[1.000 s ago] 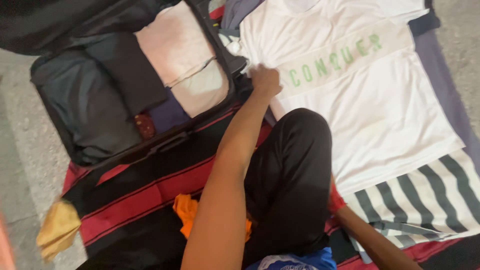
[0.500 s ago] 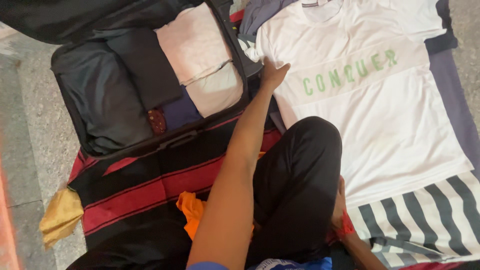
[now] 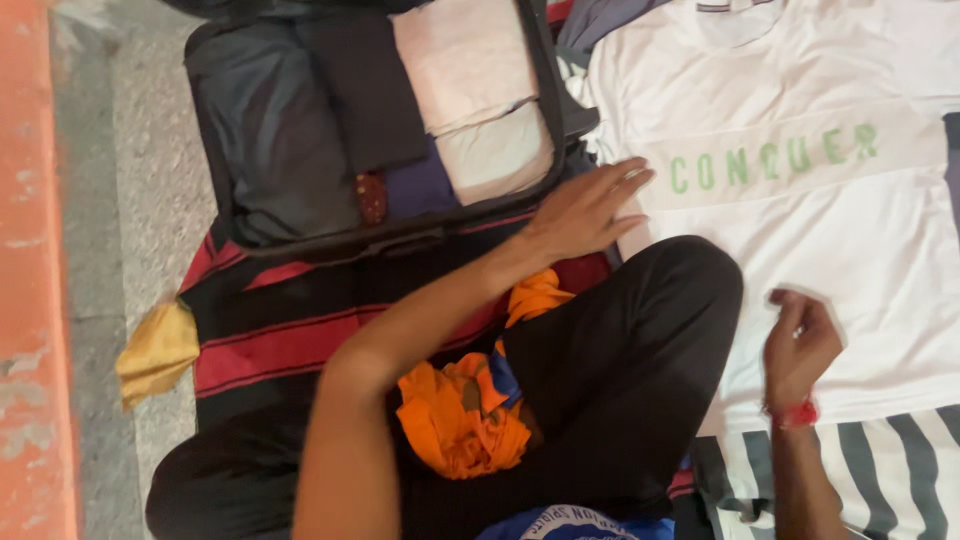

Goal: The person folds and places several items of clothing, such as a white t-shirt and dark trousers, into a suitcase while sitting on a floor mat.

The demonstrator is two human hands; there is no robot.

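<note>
On white T-shirt (image 3: 820,250) with green lettering, left hand (image 3: 585,210) fingers spread flat, right hand (image 3: 800,345) fingers curled, holding nothing.

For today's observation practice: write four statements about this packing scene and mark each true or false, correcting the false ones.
1. The left hand lies flat on the white T-shirt. True.
2. The suitcase is zipped shut. False: it lies open with folded clothes inside.
3. The right hand holds the orange cloth. False: the cloth lies in the lap; the hand is over the shirt.
4. A striped garment lies beside the shirt. True.
</note>
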